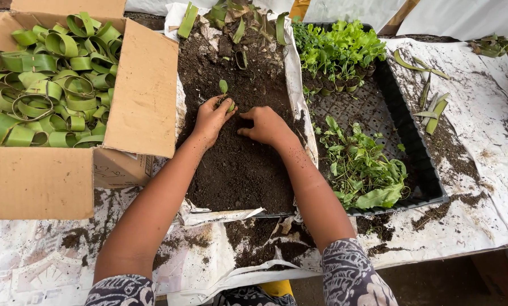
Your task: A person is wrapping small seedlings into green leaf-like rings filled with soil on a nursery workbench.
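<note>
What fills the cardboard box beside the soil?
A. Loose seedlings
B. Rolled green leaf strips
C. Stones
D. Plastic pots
B: the cardboard box to the side of the left hand is piled with rolled green leaf strips; the seedlings lie in the black tray on the other side.

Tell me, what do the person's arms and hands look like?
Both forearms are bare. Short sleeves with a dark-and-white swirly pattern cover the upper arms. No gloves, rings or watch show. The left hand and right hand are smudged with dark soil.
</note>
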